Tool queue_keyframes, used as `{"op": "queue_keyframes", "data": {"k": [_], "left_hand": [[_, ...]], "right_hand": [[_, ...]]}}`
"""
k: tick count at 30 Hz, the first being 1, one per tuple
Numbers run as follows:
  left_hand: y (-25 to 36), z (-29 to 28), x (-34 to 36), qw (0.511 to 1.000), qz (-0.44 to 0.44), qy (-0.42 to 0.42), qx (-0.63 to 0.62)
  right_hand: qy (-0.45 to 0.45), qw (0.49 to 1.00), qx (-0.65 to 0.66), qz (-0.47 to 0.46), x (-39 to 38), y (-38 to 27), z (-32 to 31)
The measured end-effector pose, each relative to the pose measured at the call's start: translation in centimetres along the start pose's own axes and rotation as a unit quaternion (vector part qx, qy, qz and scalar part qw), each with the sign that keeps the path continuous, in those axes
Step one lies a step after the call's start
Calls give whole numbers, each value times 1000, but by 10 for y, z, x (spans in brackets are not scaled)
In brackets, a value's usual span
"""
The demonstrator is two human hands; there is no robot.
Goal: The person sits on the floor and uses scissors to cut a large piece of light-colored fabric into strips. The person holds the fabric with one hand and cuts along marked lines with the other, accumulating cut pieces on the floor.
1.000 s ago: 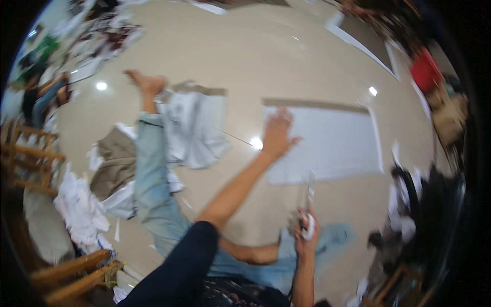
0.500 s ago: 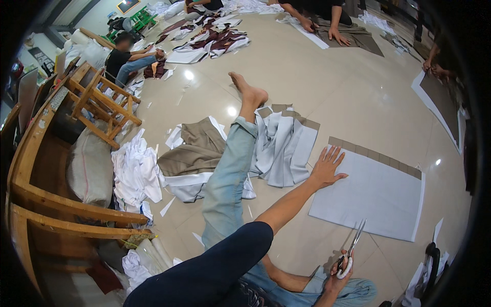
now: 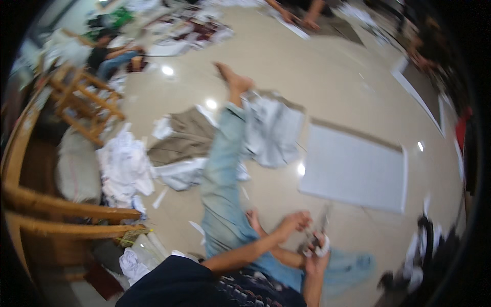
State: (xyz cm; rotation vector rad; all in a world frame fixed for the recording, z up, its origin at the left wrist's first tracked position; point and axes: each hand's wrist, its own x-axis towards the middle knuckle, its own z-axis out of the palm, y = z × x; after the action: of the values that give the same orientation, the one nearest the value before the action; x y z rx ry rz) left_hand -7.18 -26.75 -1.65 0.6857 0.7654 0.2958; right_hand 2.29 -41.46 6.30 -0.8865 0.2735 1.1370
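My right hand (image 3: 317,257) is closed around the handles of a pair of scissors (image 3: 325,219), low in the middle of the view; their blades point up and away from me. One handle loop looks white and thick. Just left of the scissors is my left hand (image 3: 295,225), its fingers smeared by motion, so its grip cannot be made out. Beyond both hands, a flat rectangle of pale grey fabric (image 3: 353,166) with a brown strip along its far edge lies on the floor, touched by neither hand.
My outstretched leg (image 3: 225,169) divides the floor; brown cloth (image 3: 184,138) lies left of it, a grey fabric pile (image 3: 271,133) right. Wooden furniture (image 3: 71,202), a stool (image 3: 84,105) and white cloth (image 3: 125,161) stand left. Other people work at the far side; black-handled things (image 3: 425,233) lie right.
My left hand has left the grey fabric and come back beside the scissors. The right hand with the scissors has shifted slightly left and up; the whole view has also shifted and blurred.
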Motion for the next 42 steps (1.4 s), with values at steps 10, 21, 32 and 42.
{"op": "queue_keyframes", "data": {"k": [10,21,32,42], "left_hand": [[75,32,57,984,-61,94,-139],[105,23,40,975,-99,192,-52],[93,23,46,983,-50,178,1],[94,24,42,984,-53,172,-9]], "right_hand": [[26,998,-56,24,22,-19,37],[-9,996,-77,38,41,0,41],[24,991,-132,2,54,1,55],[30,989,-141,-26,62,13,54]]}}
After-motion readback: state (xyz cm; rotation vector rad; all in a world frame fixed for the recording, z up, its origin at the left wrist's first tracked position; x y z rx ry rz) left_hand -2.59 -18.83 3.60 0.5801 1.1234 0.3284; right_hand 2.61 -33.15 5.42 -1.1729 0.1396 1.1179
